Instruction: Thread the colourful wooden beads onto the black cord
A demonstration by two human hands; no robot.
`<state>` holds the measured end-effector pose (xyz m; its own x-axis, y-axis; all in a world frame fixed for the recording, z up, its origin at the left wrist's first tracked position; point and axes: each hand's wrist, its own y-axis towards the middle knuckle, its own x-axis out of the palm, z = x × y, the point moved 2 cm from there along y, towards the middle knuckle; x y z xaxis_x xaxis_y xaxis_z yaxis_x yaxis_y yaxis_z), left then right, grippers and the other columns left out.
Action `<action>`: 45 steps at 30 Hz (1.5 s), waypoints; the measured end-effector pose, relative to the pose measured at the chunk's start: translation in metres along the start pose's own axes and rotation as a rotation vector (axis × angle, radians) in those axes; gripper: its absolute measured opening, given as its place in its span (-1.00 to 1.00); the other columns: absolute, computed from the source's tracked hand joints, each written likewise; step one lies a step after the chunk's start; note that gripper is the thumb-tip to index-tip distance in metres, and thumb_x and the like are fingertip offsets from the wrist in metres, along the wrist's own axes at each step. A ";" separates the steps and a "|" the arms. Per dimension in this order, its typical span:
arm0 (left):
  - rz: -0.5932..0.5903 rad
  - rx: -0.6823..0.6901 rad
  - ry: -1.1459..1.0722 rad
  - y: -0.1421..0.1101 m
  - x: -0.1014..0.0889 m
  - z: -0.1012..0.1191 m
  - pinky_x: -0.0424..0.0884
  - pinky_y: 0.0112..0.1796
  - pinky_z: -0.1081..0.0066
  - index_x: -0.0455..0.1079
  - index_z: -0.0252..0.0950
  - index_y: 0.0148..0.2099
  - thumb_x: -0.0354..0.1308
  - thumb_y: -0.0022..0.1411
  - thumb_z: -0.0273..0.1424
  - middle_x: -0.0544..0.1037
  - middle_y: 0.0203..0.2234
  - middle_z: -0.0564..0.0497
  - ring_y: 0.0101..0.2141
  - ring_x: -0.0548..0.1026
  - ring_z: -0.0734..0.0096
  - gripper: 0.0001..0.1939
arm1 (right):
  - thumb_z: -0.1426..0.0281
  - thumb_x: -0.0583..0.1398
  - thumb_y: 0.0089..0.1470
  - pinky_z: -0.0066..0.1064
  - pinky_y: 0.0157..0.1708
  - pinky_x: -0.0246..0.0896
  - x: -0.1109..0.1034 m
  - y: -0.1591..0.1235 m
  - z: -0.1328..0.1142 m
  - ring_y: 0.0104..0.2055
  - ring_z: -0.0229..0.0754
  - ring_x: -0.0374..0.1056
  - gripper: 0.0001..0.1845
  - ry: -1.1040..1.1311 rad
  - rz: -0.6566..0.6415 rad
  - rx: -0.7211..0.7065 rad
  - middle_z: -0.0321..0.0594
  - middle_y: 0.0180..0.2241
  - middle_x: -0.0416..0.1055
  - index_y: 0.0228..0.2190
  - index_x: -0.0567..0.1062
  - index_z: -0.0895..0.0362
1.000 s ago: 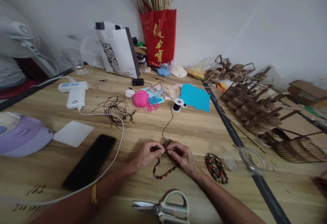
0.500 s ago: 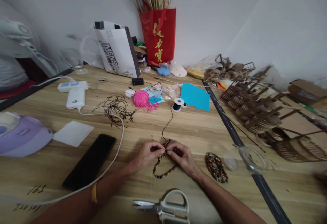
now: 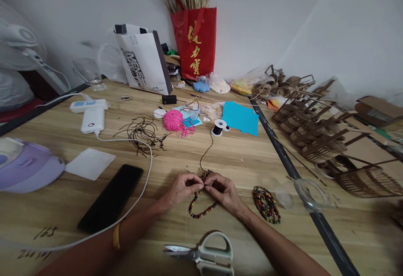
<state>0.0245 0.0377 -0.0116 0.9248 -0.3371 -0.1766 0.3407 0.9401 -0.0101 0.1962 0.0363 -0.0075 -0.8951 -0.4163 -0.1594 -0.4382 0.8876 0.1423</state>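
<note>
My left hand and my right hand meet at the middle of the table, thumb and forefinger of each pinched together. Between them is the cord of a beaded string, whose multicoloured beads hang in a loop below and bunch up behind my fingertips. The knot or cord end in the pinch is too small to make out. A thin black cord runs from behind the beads up to a white spool. Scissors lie nearest me, and a coiled bead strand rests right of my right hand.
A black phone and a white cable lie to the left. Black cord offcuts, pink yarn and blue sheets lie further back. Small woven baskets stand at the right. A red bag stands against the wall.
Both hands stay almost in place, still pinching at the beaded string. The view has shifted very slightly; nothing else visibly moves.
</note>
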 end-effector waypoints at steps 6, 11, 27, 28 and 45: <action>-0.002 0.005 -0.010 0.001 0.000 -0.005 0.29 -0.42 0.50 0.49 -0.38 -0.39 0.18 0.06 -0.32 0.52 -0.54 0.00 -0.48 0.41 0.44 -0.80 | 0.20 0.23 0.06 -0.42 -0.37 0.22 0.000 0.000 0.002 -0.38 -0.22 0.31 -0.76 0.015 0.010 0.019 -0.22 -0.43 0.39 -0.41 0.46 0.14; 0.005 0.005 -0.020 0.000 0.001 -0.005 0.29 -0.43 0.50 0.49 -0.39 -0.41 0.18 0.04 -0.33 0.52 -0.54 0.00 -0.48 0.41 0.44 -0.81 | 0.24 0.22 0.07 -0.42 -0.36 0.22 0.000 -0.001 0.004 -0.39 -0.22 0.31 -0.79 -0.030 0.004 0.009 -0.21 -0.42 0.39 -0.40 0.46 0.15; 0.017 -0.028 -0.100 0.001 0.001 -0.008 0.39 -0.32 0.41 0.52 -0.39 -0.29 0.21 0.04 -0.37 0.60 -0.41 -0.10 -0.37 0.52 0.32 -0.80 | 0.35 0.20 0.10 -0.45 -0.38 0.19 -0.005 0.001 0.001 -0.38 -0.23 0.28 -0.87 -0.122 0.036 -0.083 -0.21 -0.43 0.37 -0.40 0.45 0.16; 0.017 -0.040 -0.133 0.001 0.001 -0.007 0.39 -0.33 0.41 0.51 -0.39 -0.29 0.22 0.03 -0.37 0.60 -0.42 -0.09 -0.37 0.52 0.32 -0.80 | 0.34 0.20 0.10 -0.45 -0.38 0.19 -0.004 0.001 0.002 -0.38 -0.23 0.28 -0.87 -0.126 0.036 -0.084 -0.21 -0.43 0.37 -0.40 0.45 0.16; 0.015 -0.015 -0.054 0.001 0.001 -0.004 0.32 -0.42 0.50 0.48 -0.37 -0.44 0.22 0.02 -0.40 0.54 -0.54 0.00 -0.47 0.44 0.43 -0.89 | 0.36 0.20 0.09 -0.45 -0.40 0.21 -0.002 -0.001 0.005 -0.40 -0.24 0.31 -0.89 -0.147 0.019 -0.065 -0.21 -0.43 0.40 -0.39 0.45 0.16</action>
<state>0.0252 0.0389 -0.0156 0.9378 -0.3244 -0.1234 0.3241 0.9457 -0.0226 0.1987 0.0374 -0.0118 -0.8837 -0.3622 -0.2964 -0.4300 0.8784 0.2085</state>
